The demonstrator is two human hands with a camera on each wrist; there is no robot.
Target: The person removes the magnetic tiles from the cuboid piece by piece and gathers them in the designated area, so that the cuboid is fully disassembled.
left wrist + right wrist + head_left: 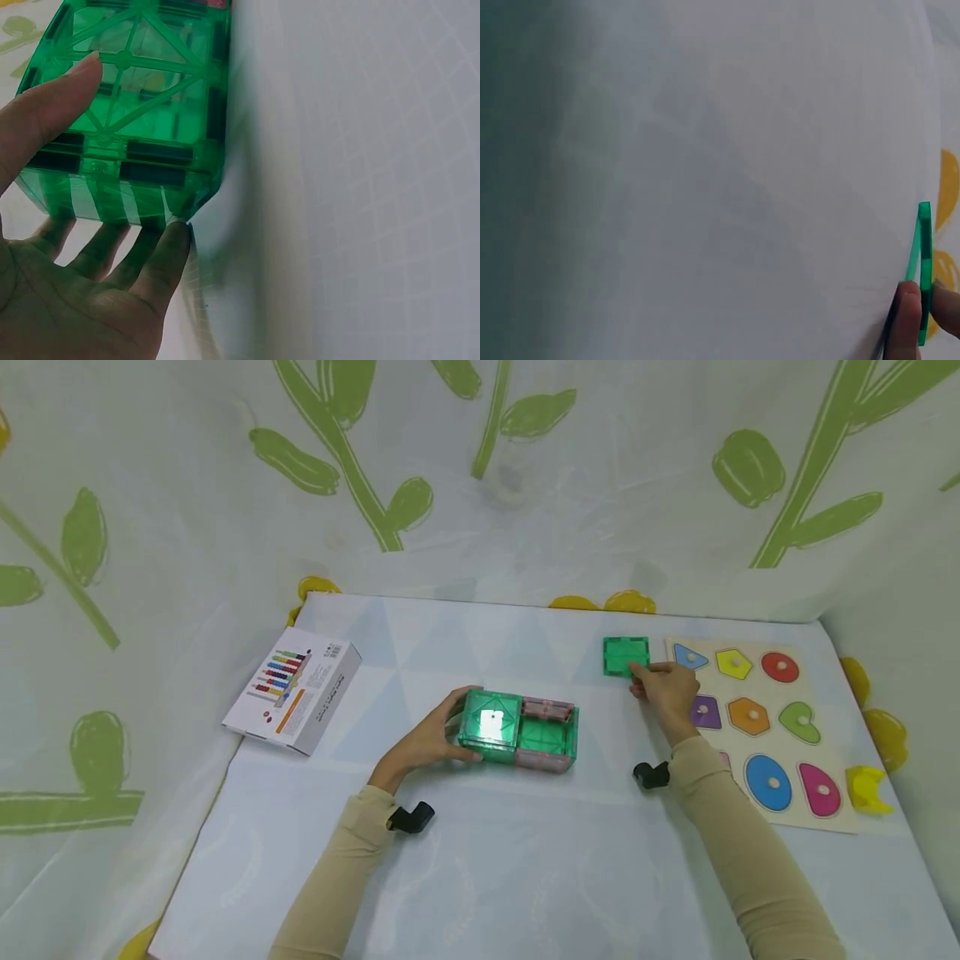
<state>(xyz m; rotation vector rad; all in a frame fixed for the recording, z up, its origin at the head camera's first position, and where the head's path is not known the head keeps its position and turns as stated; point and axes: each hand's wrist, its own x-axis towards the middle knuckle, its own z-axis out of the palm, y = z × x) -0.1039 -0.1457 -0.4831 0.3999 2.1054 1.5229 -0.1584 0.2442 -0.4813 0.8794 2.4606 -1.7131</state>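
Note:
Near the middle of the table lies a box-shaped build of magnetic tiles (pixel 491 727), see-through green with pink sides. Its left part has a green top, and its right part is uncovered. My left hand (pixel 429 739) holds the left end; in the left wrist view the thumb (pixel 60 105) lies along one green face and the fingers touch another. Farther right, my right hand (pixel 670 689) pinches a green square magnetic tile (pixel 622 653) by its lower right corner. The right wrist view shows that tile (pixel 925 262) edge-on between thumb and fingers.
A wooden shape puzzle board (pixel 813 693) lies at the right, partly under the right forearm. Beside it sits a yellow curved piece (pixel 867 789). A white box (pixel 296 689) with an abacus picture stands at the left edge. Patterned cloth hangs behind the table.

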